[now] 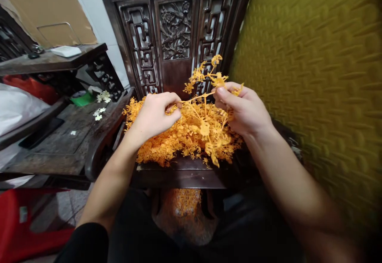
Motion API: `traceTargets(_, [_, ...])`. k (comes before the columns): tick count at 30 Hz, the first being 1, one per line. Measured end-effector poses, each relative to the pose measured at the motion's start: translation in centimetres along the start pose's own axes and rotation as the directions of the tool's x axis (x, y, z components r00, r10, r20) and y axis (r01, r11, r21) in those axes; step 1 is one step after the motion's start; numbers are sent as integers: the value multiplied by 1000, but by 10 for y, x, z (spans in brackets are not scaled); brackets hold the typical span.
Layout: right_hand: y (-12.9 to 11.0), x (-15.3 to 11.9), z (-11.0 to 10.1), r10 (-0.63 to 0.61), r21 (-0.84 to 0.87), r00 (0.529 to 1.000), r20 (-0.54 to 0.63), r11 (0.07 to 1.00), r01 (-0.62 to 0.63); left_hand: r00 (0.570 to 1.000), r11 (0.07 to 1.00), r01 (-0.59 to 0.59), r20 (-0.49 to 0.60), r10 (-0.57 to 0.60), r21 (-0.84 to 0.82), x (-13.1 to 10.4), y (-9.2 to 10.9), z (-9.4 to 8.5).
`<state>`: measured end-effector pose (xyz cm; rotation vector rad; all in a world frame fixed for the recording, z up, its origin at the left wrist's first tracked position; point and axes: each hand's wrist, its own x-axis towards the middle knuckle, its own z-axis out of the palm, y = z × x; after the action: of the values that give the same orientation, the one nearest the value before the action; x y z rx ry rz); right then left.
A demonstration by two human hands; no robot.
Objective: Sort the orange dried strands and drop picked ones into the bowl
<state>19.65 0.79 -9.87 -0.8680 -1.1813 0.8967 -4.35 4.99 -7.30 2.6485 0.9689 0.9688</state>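
Left hand: the left hand (155, 113) is curled nearly shut, fingers folded in, thumb and fingertips pinching one end of a thin orange sprig (198, 94).
Right hand: the right hand (243, 110) is half closed, thumb pressed against the forefinger on the other end of the same sprig, with a small tuft of orange bits poking out past its fingers.
Sprig: it runs between the two hands, roughly level, with a branching top (213, 74) rising above and between them; more branches hang down below the right hand.
Pile: a heap of orange plastic sprigs (179, 135) lies just under both hands, on the dark wooden chair seat (179, 173); the left hand's heel touches or nearly touches it, I cannot tell which.
Behind the hands: the carved chair back (174, 32) stands upright.
Left of the left hand: a dark wooden desk (59, 143) carries a few small white flowers (98, 113), well apart from the hand.
Right of the right hand: a yellow-green textured panel (313, 76), blurred.
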Motion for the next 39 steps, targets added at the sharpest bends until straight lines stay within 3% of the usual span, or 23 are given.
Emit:
traceTargets(3, [4,-4,2,-44,-43,997,-61,998,42,998,987,55,13,-53,-152,4,8,-4])
traceTargets(6, [8,-10,11,-1,-21,999,-33,1000,0,993,965,110,-4,-114,-238,5,16,2])
traceTargets(9, [8,-17,20,26,16,999,44,1000,-26,983,976,159,-65,-170,-151,8,19,12])
traceTargets(15, [-1,-20,21,101,143,993,58,984,-108,999,1000,7,37,-7,0,13,12,16])
traceTargets(19, [-7,-22,14,171,92,977,130,979,-184,997,978,-28,79,12,207,8,14,9])
traceTargets(22, [-14,-25,10,265,37,940,213,960,-279,1000,940,-8,-5,10,341,1,17,4])
traceTargets(26, [-22,-28,11,347,54,880,325,922,-384,991,923,82,-127,-36,377,-8,15,-6])
traceTargets(28, [-21,-29,15,346,67,875,338,919,-389,996,940,84,-57,-69,332,-13,13,-14])
traceTargets(29, [-20,-31,17,331,67,885,326,926,-371,996,959,63,45,-79,278,-17,11,-19])
traceTargets(31, [-16,-33,21,290,46,915,281,948,-315,951,995,20,306,-50,101,-22,10,-28])
traceTargets(33, [-12,-36,24,269,1,928,257,960,-279,907,998,43,421,-18,-51,-23,10,-36])
traceTargets(34, [-11,-38,25,269,-23,927,261,962,-272,923,994,69,384,-33,-81,-21,10,-39])
traceTargets(36, [-10,-41,28,272,-81,919,284,962,-259,980,990,119,169,-104,-82,-16,14,-42])
traceTargets(38, [-11,-45,33,220,-175,931,292,969,-174,987,984,144,-51,-151,-108,-11,19,-41])
traceTargets(39, [-12,-46,37,170,-246,942,289,964,-99,982,979,143,-101,-158,-143,-9,23,-39])
